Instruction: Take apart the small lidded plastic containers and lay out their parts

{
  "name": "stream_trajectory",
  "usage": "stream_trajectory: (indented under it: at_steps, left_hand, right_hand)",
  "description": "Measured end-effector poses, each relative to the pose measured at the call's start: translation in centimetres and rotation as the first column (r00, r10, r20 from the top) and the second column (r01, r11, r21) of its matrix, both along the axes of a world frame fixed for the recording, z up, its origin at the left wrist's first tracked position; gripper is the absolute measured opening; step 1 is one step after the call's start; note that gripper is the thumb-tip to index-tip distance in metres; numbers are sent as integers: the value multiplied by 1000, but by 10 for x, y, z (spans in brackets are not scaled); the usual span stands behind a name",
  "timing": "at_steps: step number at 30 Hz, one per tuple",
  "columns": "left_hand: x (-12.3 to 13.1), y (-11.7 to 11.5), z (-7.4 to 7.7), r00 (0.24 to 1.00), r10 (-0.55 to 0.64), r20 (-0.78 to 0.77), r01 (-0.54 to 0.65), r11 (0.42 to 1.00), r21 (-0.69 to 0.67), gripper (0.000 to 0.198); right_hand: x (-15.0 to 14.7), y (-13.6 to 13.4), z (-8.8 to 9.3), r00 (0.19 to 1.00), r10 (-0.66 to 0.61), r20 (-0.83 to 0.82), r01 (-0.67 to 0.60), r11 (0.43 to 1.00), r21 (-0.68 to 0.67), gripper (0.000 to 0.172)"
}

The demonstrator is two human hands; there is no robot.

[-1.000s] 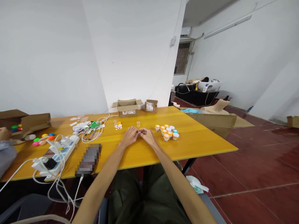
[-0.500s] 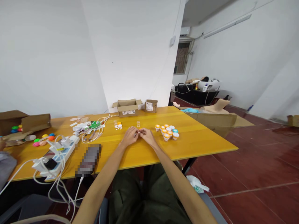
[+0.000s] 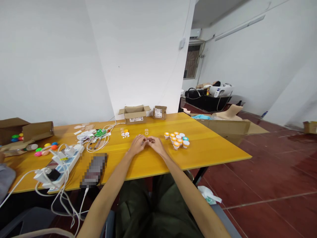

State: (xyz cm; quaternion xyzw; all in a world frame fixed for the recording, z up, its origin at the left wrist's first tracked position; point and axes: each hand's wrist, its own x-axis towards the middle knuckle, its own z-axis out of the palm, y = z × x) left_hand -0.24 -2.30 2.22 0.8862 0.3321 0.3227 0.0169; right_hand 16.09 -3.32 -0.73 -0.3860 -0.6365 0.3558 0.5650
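Note:
My left hand and my right hand meet over the table, fingertips bent together. Between them is a small whitish thing, mostly covered by the fingers and too small to name. Just beyond the hands stands a small clear cup. To its left lie several small white discs and rings, with an orange lid piece and another clear cup by them. Right of my right hand, several clear cups with orange, white and teal lids stand in a cluster.
An open cardboard box and a smaller box stand at the back of the yellow table. On the left are a phone, a power strip with tangled white cables, and coloured balls. A person's sleeve shows at far left.
The hands stay in the same place with fingertips together; the fingers have shifted only slightly. The whole view has moved a little.

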Motion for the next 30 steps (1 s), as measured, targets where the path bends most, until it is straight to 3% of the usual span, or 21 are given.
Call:
stream_trajectory:
  at_steps: [9,16,23,30]
  left_hand:
    - [0,3,-4,999,21,33,-21,1000,-12,11]
    - [-2,9,-9,998,31,57,-27,998,-60,14]
    - [-1,11,-9,996,66,62,-65,998,-28,19]
    - [3,12,-6,981,192,34,-187,975,-120,13]
  right_hand:
    - [0,-3,3,998,-29,63,28,999,20,22]
    - [-3,0,-1,994,-86,61,86,996,12,17]
    - [-1,2,-4,964,-244,101,247,969,-19,13]
    - [-1,0,1,877,-377,298,394,919,3,15]
